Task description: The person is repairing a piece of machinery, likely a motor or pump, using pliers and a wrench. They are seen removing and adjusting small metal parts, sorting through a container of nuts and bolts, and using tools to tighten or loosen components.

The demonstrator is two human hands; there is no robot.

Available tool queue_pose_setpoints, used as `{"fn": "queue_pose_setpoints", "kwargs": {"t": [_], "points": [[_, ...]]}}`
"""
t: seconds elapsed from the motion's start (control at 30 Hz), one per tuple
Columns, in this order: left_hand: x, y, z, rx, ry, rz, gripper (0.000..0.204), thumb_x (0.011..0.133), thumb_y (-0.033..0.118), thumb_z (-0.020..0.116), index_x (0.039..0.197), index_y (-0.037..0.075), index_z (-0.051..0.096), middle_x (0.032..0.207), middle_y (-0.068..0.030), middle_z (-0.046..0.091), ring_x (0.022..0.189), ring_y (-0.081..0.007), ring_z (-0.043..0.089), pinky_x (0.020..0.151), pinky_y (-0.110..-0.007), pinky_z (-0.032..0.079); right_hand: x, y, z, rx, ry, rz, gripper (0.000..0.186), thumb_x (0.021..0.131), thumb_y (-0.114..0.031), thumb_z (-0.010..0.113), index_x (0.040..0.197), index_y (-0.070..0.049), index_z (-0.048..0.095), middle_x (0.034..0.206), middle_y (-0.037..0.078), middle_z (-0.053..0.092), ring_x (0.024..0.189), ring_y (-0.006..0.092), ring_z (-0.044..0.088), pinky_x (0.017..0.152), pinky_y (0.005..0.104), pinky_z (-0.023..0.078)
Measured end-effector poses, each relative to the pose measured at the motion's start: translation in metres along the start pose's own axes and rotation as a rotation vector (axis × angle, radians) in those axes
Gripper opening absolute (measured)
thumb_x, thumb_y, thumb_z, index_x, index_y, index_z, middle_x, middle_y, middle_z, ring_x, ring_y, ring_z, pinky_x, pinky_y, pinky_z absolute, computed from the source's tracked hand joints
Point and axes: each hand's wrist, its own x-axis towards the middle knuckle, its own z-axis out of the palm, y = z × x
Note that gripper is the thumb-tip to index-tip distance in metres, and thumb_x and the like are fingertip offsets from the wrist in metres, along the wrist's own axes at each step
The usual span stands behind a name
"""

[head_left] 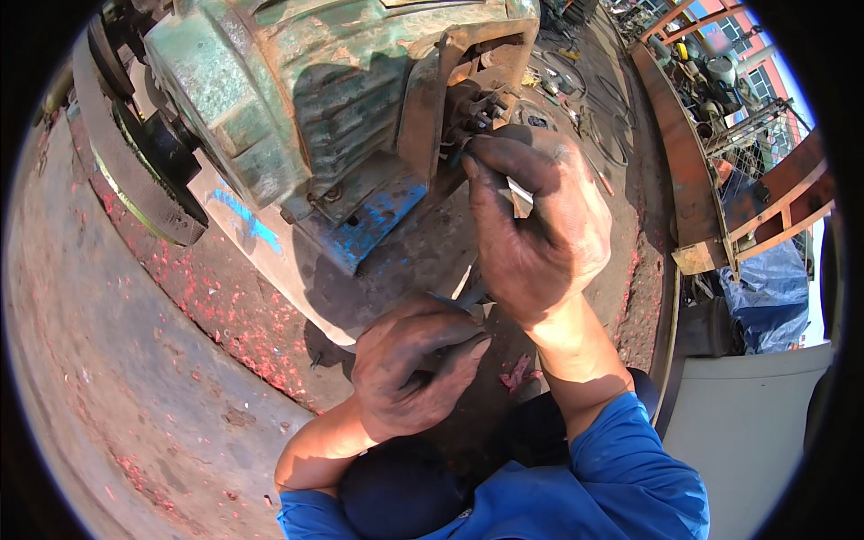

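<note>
A weathered green electric motor (351, 90) stands on a mounting plate with blue paint patches (378, 225). On its right side is an open rusty terminal box (509, 57) with dark bolt studs (472, 112) inside. My right hand (540, 211) is closed in a pinch right at the lower studs; whatever is between thumb and forefinger is too small to make out. Lower and to the left, my left hand (418, 369) is curled around a grey metal tool (466, 295), mostly hidden by the fingers.
A belted pulley (126, 157) is at the motor's left, above a worn metal surface (108, 342) with red flecks. Cables and tools (589, 117) lie behind the motor. At right are a rusty steel frame (675, 162), piled scrap, a blue tarp (765, 297) and a grey panel (738, 414).
</note>
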Motion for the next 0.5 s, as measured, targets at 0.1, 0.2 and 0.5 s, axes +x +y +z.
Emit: {"fn": "queue_pose_setpoints", "kwargs": {"t": [0.1, 0.2, 0.5], "points": [[-0.002, -0.002, 0.0, -0.001, 0.007, 0.008, 0.021, 0.081, -0.004, 0.072, 0.099, -0.001, 0.06, 0.081, -0.0142, 0.067, 0.071, -0.0225, 0.065, 0.062, -0.031, 0.052, -0.001, -0.005, -0.002, -0.054, -0.023, 0.02, 0.026, 0.071, 0.009, 0.076, 0.093, -0.001, 0.068, 0.085, 0.012, 0.068, 0.074, 0.0244, 0.066, 0.067, 0.0317, 0.051], [-0.002, -0.003, 0.002, -0.006, 0.035, 0.018, 0.021, 0.079, -0.005, 0.073, 0.097, -0.002, 0.062, 0.08, -0.0144, 0.067, 0.07, -0.0238, 0.065, 0.061, -0.032, 0.052, 0.001, -0.005, -0.002, -0.101, -0.035, -0.007, 0.024, 0.072, 0.007, 0.077, 0.092, -0.002, 0.068, 0.083, 0.012, 0.068, 0.072, 0.0243, 0.065, 0.065, 0.0315, 0.051], [-0.001, -0.004, 0.006, -0.039, 0.063, 0.025, 0.023, 0.075, -0.007, 0.075, 0.095, -0.003, 0.064, 0.078, -0.0143, 0.065, 0.065, -0.0259, 0.065, 0.058, -0.032, 0.051, -0.004, 0.004, 0.001, -0.041, -0.006, 0.032, 0.026, 0.07, 0.004, 0.075, 0.093, -0.003, 0.066, 0.08, 0.009, 0.066, 0.07, 0.028, 0.064, 0.058, 0.0355, 0.051]]}}
